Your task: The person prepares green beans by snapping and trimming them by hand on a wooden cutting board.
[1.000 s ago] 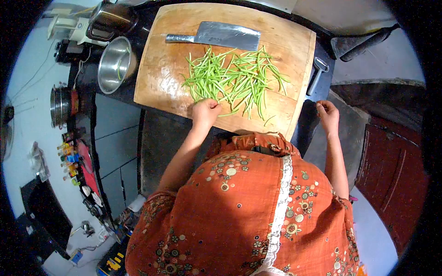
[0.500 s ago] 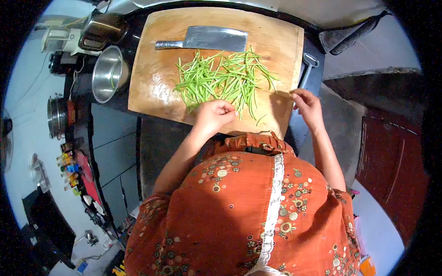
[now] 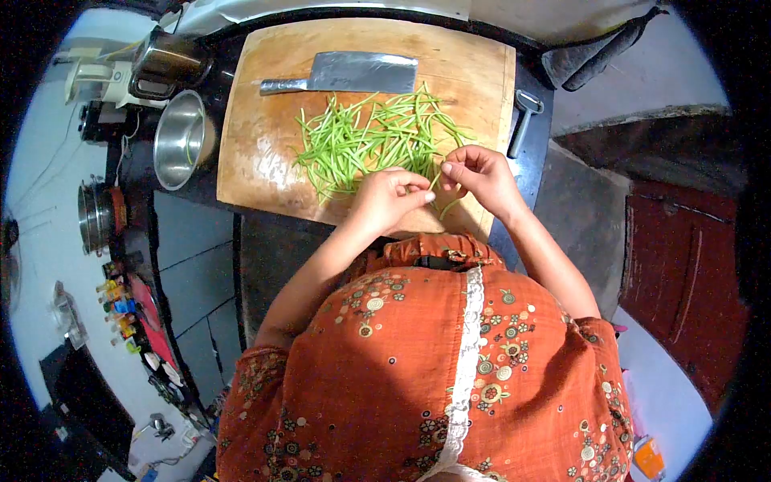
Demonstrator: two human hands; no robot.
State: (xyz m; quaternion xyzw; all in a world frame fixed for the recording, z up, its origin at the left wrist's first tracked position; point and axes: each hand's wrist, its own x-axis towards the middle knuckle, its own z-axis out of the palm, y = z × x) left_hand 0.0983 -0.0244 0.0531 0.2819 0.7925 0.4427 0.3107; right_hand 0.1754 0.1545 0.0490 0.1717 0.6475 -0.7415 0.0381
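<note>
Green stems (image 3: 369,136) lie in a loose pile on the wooden cutting board (image 3: 265,128). My left hand (image 3: 392,198) is over the pile's front edge, its thumb and forefinger pinched near a thin green stem. Close on its right, my right hand (image 3: 480,178) also pinches, at the upper part of that stem; the fingertips are small and partly hidden. The cleaver (image 3: 363,72) lies flat behind the pile, its handle to the left. A few loose stem pieces show just below my fingers.
A steel bowl (image 3: 180,140) with a green piece inside stands left of the board, near a dark pot (image 3: 170,63) and a white appliance (image 3: 115,83). A peeler (image 3: 525,122) lies right of the board. A dark cloth (image 3: 598,55) is at the upper right.
My right hand has come in from the right, over the board, to meet my left hand. My left hand has shifted right along the pile. The whole view has shifted a little.
</note>
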